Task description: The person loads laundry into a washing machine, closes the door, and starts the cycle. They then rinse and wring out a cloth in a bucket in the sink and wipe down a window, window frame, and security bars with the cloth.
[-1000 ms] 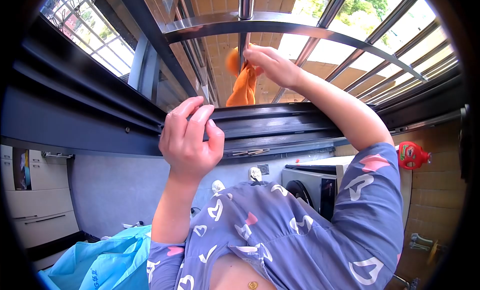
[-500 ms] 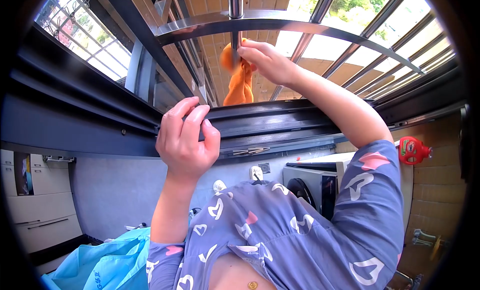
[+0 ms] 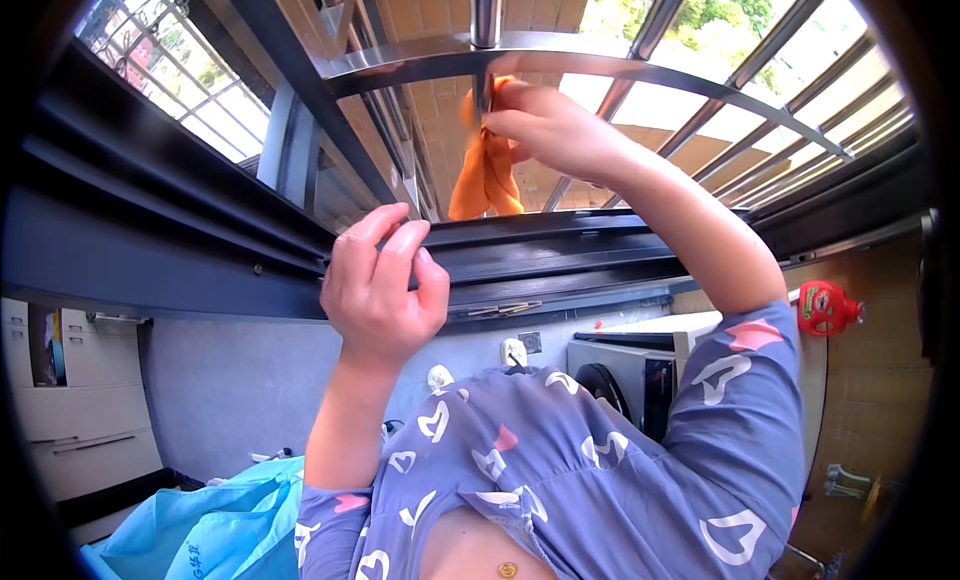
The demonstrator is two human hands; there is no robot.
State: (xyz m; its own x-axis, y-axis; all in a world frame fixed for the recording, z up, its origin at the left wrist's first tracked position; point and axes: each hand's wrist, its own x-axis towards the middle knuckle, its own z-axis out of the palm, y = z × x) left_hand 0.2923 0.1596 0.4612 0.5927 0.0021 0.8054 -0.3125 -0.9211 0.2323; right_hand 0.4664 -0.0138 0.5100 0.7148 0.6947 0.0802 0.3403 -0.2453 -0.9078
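My right hand reaches out through the window opening and is closed on an orange cloth. The cloth is wrapped against an upright metal bar, just under a curved crosspiece, and its loose end hangs down. Motion blurs the fingers and the upper part of the cloth. By the dark window frame, my left hand is raised with its fingers loosely bent and apart, holding nothing. Its fingertips are close to the frame's edge; whether they touch it I cannot tell.
More metal bars run along the right outside. Below the sill stands a front-loading washing machine. A red bottle is at the right, light blue fabric at the lower left, and white cabinets at the far left.
My right hand and the cloth have shifted slightly down and right in view, along with the bars. The cloth's hanging end has spread. My left hand keeps its bent shape.
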